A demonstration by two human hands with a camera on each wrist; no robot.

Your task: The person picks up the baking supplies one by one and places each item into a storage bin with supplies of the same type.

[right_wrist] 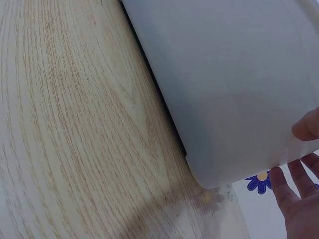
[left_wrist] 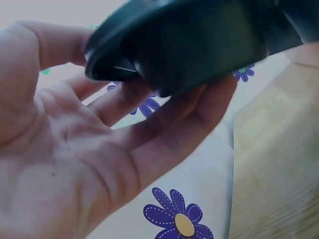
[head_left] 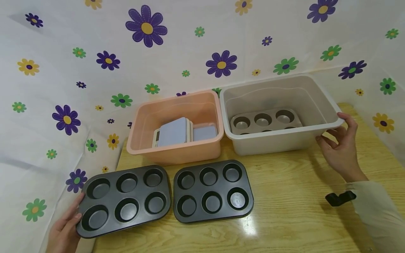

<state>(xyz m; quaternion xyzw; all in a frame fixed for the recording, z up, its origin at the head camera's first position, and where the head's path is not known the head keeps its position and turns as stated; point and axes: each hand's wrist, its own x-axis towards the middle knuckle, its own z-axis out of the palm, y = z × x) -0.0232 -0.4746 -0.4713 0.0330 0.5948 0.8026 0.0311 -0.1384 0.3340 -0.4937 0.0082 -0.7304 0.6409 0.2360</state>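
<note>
My left hand (head_left: 64,228) grips the left end of a dark six-cup muffin tin (head_left: 140,191), with the thumb at the rim. In the left wrist view the fingers (left_wrist: 174,134) reach beneath the tin's dark underside (left_wrist: 199,45). That end extends past the table's left edge. A second dark muffin tin (head_left: 224,191) lies flat just to its right. At the far right my right hand (head_left: 341,151) holds the front right corner of a pale grey bin (head_left: 272,140). Its thumb presses the bin's wall (right_wrist: 234,99) in the right wrist view.
A lighter, brownish muffin tin (head_left: 250,116) sits inside the grey bin. Left of that bin stands a peach bin (head_left: 186,153) with a pale blue box-like item (head_left: 173,133) and other flat pieces. A flower-print sheet (head_left: 183,45) hangs behind and beside the wooden table (head_left: 284,196).
</note>
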